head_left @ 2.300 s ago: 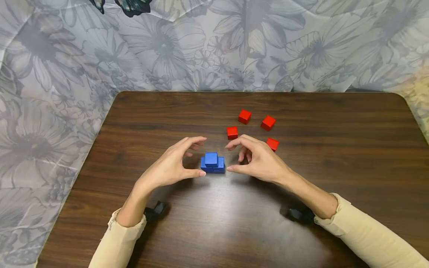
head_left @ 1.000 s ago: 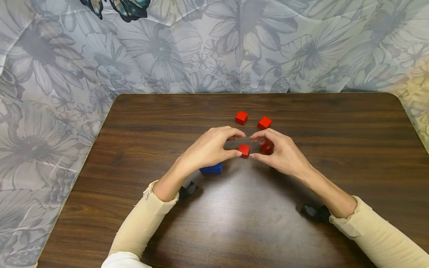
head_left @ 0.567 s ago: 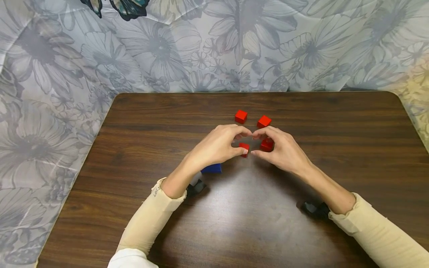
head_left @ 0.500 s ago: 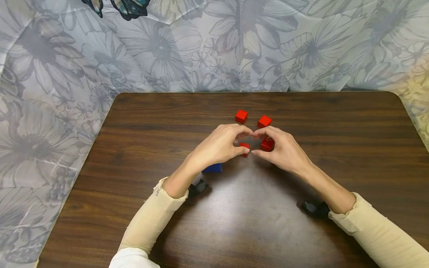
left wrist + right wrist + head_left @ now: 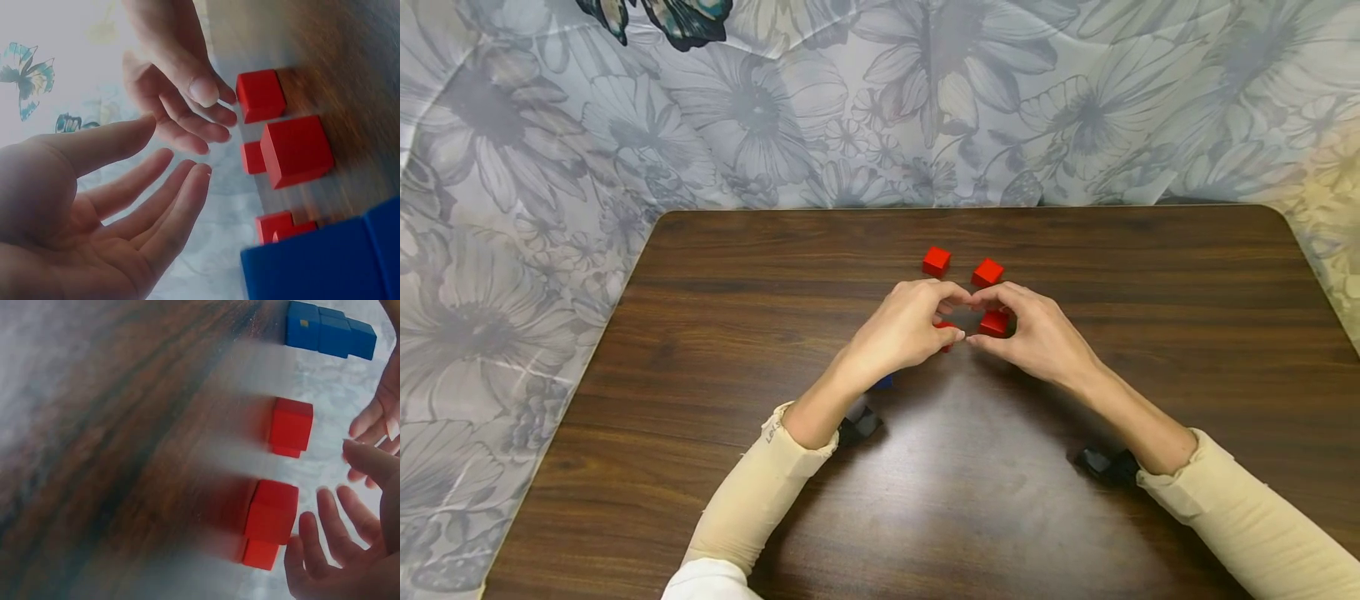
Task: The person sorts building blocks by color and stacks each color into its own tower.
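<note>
My left hand (image 5: 910, 325) and right hand (image 5: 1033, 337) face each other over several red cubes, fingers gently bent. Index fingertips meet or nearly meet, and the thumb tips come close together, forming a ring. Neither hand holds anything. Through the ring shows a red cube (image 5: 995, 323) by the right hand. Another red cube (image 5: 945, 337) is mostly covered by the left thumb. In the left wrist view a red cube (image 5: 299, 152) stands below the fingers on the table. Blue blocks (image 5: 320, 328) stand together, mostly hidden under the left wrist in the head view.
Two more red cubes lie behind the hands, a left one (image 5: 936, 261) and a right one (image 5: 987, 272). The brown wooden table (image 5: 737, 292) ends at a flowered cloth backdrop (image 5: 760, 108). Black wrist cameras hang under both forearms close to the tabletop.
Both hands have moved right from around the blue blocks to over the red cubes. Their fingertips have drawn together, and the left arm now covers most of the blue blocks.
</note>
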`<action>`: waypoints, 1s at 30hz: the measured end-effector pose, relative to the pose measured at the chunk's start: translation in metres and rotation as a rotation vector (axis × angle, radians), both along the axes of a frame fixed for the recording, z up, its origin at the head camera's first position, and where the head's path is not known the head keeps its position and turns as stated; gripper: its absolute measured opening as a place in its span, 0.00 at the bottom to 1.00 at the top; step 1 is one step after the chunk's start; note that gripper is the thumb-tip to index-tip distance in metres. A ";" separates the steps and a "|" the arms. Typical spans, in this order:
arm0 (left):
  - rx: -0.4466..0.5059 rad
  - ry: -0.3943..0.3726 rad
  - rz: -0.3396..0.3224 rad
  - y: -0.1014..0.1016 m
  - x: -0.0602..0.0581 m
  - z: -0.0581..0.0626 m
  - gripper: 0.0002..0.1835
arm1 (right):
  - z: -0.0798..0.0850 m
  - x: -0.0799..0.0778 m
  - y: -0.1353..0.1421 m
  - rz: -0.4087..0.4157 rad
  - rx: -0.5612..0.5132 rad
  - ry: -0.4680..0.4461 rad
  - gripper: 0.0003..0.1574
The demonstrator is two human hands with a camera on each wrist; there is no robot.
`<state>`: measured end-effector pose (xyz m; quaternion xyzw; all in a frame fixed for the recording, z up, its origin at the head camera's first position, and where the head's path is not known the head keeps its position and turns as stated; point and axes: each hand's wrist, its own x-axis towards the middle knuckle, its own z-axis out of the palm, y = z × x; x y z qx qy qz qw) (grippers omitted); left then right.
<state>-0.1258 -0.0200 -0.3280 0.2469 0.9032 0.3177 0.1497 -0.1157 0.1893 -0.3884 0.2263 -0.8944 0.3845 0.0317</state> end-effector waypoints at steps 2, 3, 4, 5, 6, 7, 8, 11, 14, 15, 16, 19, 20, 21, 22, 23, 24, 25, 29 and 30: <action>0.014 -0.005 0.004 0.002 0.001 -0.001 0.22 | 0.000 0.001 0.002 -0.005 0.002 -0.002 0.27; 0.021 -0.009 0.002 0.003 0.002 -0.001 0.23 | 0.000 0.001 0.004 -0.009 0.003 -0.004 0.27; 0.026 -0.011 -0.002 0.005 0.003 -0.002 0.23 | 0.000 0.002 0.005 -0.012 0.005 -0.007 0.27; 0.032 -0.016 -0.005 0.006 0.003 -0.002 0.23 | 0.000 0.002 0.007 -0.017 0.006 -0.011 0.27; 0.037 -0.018 -0.010 0.007 0.004 -0.003 0.23 | 0.001 0.003 0.008 -0.021 0.006 -0.018 0.27; 0.041 -0.019 -0.014 0.008 0.004 -0.004 0.23 | 0.001 0.003 0.009 -0.025 0.006 -0.025 0.27; 0.043 -0.020 -0.019 0.009 0.004 -0.004 0.23 | 0.002 0.004 0.011 -0.029 0.004 -0.032 0.27; 0.041 -0.021 -0.024 0.012 0.004 -0.006 0.23 | 0.003 0.005 0.015 -0.043 -0.002 -0.048 0.27; 0.035 -0.027 -0.023 0.015 0.004 -0.008 0.23 | 0.004 0.005 0.019 -0.048 -0.002 -0.047 0.27; 0.032 -0.026 -0.022 0.016 0.004 -0.008 0.23 | 0.004 0.005 0.021 -0.050 -0.001 -0.045 0.27; 0.031 -0.027 -0.022 0.017 0.004 -0.009 0.23 | 0.004 0.006 0.022 -0.050 0.001 -0.040 0.26; 0.039 -0.032 -0.012 0.019 0.003 -0.011 0.22 | 0.003 0.006 0.026 -0.046 0.002 -0.032 0.26; 0.044 -0.035 -0.007 0.020 0.003 -0.011 0.22 | 0.002 0.006 0.027 -0.046 0.000 -0.031 0.25; 0.051 -0.036 -0.001 0.020 0.003 -0.012 0.22 | 0.002 0.006 0.027 -0.046 -0.001 -0.031 0.25; 0.060 -0.040 0.004 0.021 0.002 -0.013 0.22 | 0.002 0.006 0.028 -0.046 0.000 -0.031 0.25; 0.070 -0.042 0.009 0.021 0.002 -0.014 0.21 | 0.002 0.006 0.028 -0.047 0.002 -0.032 0.25; 0.077 -0.043 0.015 0.022 0.001 -0.014 0.21 | 0.003 0.006 0.028 -0.049 0.003 -0.033 0.25; 0.084 -0.046 0.020 0.023 0.001 -0.015 0.21 | 0.003 0.006 0.029 -0.052 0.006 -0.034 0.25; 0.102 -0.049 0.045 0.026 -0.002 -0.017 0.20 | 0.004 0.004 0.031 -0.067 0.019 -0.044 0.26; 0.106 -0.052 0.051 0.027 -0.003 -0.018 0.20 | 0.004 0.004 0.032 -0.072 0.021 -0.047 0.26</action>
